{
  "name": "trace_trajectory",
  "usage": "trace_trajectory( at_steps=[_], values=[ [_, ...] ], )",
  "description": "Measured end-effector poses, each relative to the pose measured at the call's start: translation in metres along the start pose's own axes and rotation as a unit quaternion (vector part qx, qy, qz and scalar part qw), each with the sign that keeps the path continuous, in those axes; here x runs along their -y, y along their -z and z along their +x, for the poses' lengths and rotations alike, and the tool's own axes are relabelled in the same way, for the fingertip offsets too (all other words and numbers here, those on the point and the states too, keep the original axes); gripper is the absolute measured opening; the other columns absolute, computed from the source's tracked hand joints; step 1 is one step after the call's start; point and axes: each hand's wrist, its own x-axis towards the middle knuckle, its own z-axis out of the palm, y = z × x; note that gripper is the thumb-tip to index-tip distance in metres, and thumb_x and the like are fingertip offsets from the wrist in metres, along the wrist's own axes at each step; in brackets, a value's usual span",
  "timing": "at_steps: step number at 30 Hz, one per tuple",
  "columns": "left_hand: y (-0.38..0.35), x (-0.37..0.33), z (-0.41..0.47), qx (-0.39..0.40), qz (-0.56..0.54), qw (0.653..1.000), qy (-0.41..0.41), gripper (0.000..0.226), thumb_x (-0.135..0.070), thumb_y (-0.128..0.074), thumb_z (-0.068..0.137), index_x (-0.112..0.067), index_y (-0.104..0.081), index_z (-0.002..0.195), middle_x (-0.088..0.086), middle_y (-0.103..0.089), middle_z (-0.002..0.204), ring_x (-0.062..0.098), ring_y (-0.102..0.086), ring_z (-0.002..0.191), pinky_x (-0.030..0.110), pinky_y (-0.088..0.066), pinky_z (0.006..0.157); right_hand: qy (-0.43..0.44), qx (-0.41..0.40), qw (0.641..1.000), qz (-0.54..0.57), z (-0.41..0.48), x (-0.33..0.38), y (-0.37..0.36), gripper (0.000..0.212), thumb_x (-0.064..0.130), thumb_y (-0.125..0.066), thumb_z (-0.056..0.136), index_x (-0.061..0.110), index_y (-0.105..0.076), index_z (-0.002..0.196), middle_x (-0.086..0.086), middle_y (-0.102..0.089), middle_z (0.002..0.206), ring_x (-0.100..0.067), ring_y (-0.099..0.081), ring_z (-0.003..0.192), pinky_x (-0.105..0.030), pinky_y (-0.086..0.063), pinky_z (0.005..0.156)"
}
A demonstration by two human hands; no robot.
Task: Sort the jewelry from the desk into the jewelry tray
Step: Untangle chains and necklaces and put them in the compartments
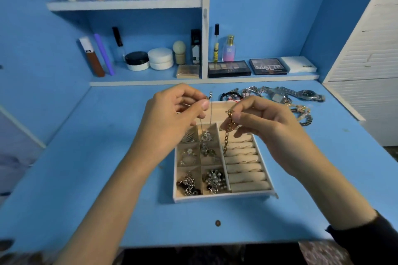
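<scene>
Jewelry tray (224, 197) mid-desk (86, 178), silver pieces in the compartments on its 9 o'clock side, ring rolls (245, 170) on its 3 o'clock side. Above the tray's 12 o'clock end, left hand (172, 114) pinching a thin silver chain (211, 109), pendant down at a far compartment. Right hand (265, 120) pinching a gold chain (226, 140), dangling over the ring rolls. Watches and bracelets (280, 94) heaped at 1 o'clock from the tray.

bare forearms; a dark sleeve (370, 241) covers the right arm.
</scene>
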Motion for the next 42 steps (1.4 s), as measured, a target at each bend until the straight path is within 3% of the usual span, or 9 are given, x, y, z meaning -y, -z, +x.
trace_trajectory(
  at_steps=[8,14,18,21,24,29,33,36,42],
  values=[
    [0.009,0.005,-0.009,-0.016,-0.017,1.0,0.01,0.004,-0.016,-0.065,0.084,-0.02,-0.064,0.083,-0.001,-0.072,0.079,0.009,-0.068,0.078,0.02,-0.054,0.066,-0.012,0.03,0.999,0.016,-0.002,-0.005,-0.016,0.004,0.01,-0.061,0.075,0.007,-0.062,0.078,-0.027,-0.066,0.08,-0.027,-0.061,0.07,-0.025,-0.051,0.059],
    [0.008,0.009,-0.013,0.01,-0.066,0.997,0.045,0.003,-0.012,-0.058,0.089,-0.01,-0.06,0.089,0.002,-0.073,0.086,0.012,-0.07,0.081,0.029,-0.056,0.076,-0.047,0.076,0.995,0.053,-0.007,-0.004,-0.031,0.003,0.004,-0.063,0.076,0.004,-0.062,0.079,-0.016,-0.062,0.069,-0.024,-0.064,0.062,-0.032,-0.056,0.056],
    [0.009,0.011,-0.014,0.017,-0.077,0.996,0.048,0.004,-0.011,-0.057,0.089,-0.012,-0.059,0.087,0.001,-0.073,0.086,0.011,-0.07,0.079,0.027,-0.056,0.074,-0.071,0.1,0.992,0.021,-0.011,-0.011,-0.045,0.002,-0.002,-0.06,0.084,-0.001,-0.06,0.082,-0.013,-0.062,0.068,-0.023,-0.062,0.065,-0.032,-0.056,0.062],
    [0.009,0.013,-0.015,0.017,-0.08,0.995,0.054,0.007,-0.01,-0.057,0.089,-0.015,-0.059,0.085,0.001,-0.073,0.085,0.012,-0.07,0.079,0.028,-0.056,0.074,-0.032,0.107,0.989,-0.096,-0.015,-0.02,-0.05,0.006,0.003,-0.064,0.084,0.006,-0.063,0.079,-0.008,-0.065,0.068,-0.014,-0.059,0.062,-0.023,-0.049,0.061],
    [0.01,0.014,-0.016,0.018,-0.085,0.995,0.058,0.007,-0.011,-0.056,0.09,-0.015,-0.059,0.085,0.001,-0.073,0.085,0.013,-0.07,0.08,0.029,-0.056,0.075,0.05,0.094,0.951,-0.291,-0.018,-0.03,-0.054,0.005,0.013,-0.068,0.08,0.017,-0.067,0.077,0.011,-0.061,0.063,0.0,-0.052,0.062,-0.011,-0.036,0.06],
    [0.011,0.014,-0.016,0.027,-0.089,0.994,0.057,0.005,-0.01,-0.056,0.09,-0.012,-0.059,0.087,0.001,-0.073,0.084,0.014,-0.07,0.079,0.027,-0.055,0.072,0.148,0.091,0.865,-0.471,-0.02,-0.042,-0.057,0.015,0.034,-0.063,0.074,0.024,-0.072,0.082,0.016,-0.048,0.075,-0.014,-0.047,0.081,-0.029,-0.044,0.07],
    [0.008,0.014,-0.017,0.038,-0.09,0.994,0.056,0.002,-0.01,-0.056,0.09,-0.009,-0.058,0.09,0.003,-0.073,0.084,0.017,-0.07,0.077,0.026,-0.055,0.071,0.137,0.053,0.9,-0.41,-0.019,-0.037,-0.048,0.011,0.033,-0.062,0.078,0.024,-0.069,0.077,0.018,-0.047,0.063,-0.002,-0.045,0.066,-0.015,-0.035,0.061],
    [0.006,0.013,-0.018,0.044,-0.095,0.993,0.059,0.003,-0.009,-0.056,0.09,-0.007,-0.058,0.091,0.003,-0.073,0.084,0.018,-0.07,0.077,0.027,-0.056,0.072,0.105,-0.013,0.929,-0.356,-0.017,-0.035,-0.034,0.014,0.032,-0.063,0.081,0.021,-0.067,0.073,0.006,-0.058,0.059,-0.007,-0.049,0.058,-0.014,-0.034,0.054],
    [-0.003,0.013,-0.021,0.064,-0.105,0.99,0.069,0.008,-0.008,-0.054,0.091,-0.002,-0.057,0.095,0.009,-0.072,0.086,0.018,-0.07,0.078,0.027,-0.057,0.074,0.042,-0.113,0.946,-0.302,-0.013,-0.043,-0.007,0.011,0.023,-0.063,0.086,0.022,-0.066,0.076,0.004,-0.046,0.054,-0.006,-0.041,0.046,-0.014,-0.03,0.047]
  ],
)
